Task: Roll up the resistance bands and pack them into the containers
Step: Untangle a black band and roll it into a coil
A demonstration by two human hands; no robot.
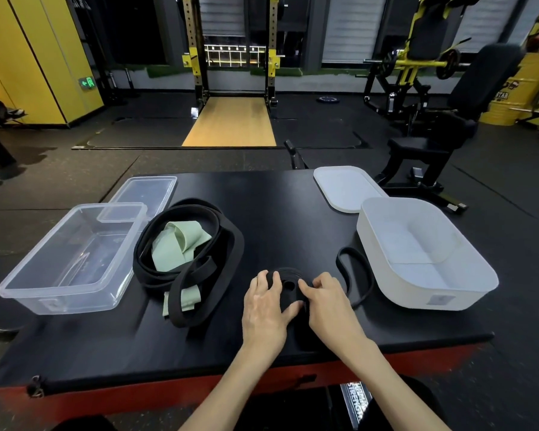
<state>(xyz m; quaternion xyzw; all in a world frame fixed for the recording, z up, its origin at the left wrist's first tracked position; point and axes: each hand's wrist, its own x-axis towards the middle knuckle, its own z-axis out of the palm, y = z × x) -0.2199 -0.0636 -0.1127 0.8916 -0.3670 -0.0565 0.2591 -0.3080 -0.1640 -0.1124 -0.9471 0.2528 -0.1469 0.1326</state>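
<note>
Glossy clear plastic container (72,256)

A black tabletop (262,194) with a red front edge fills the foreground. At twelve o'clock, a yellow squat rack (273,32) stands over a wooden platform (231,122). At two o'clock sit a black exercise machine (479,88) and a yellow barrel (507,104).

Clear plastic tub (75,298) is parked left, white plastic bin (417,293) right, black rubber bands (232,244) dumped in between.

"STAR" on the yellow drum (501,102); green arrow-and-figure exit sign (86,82)
</note>
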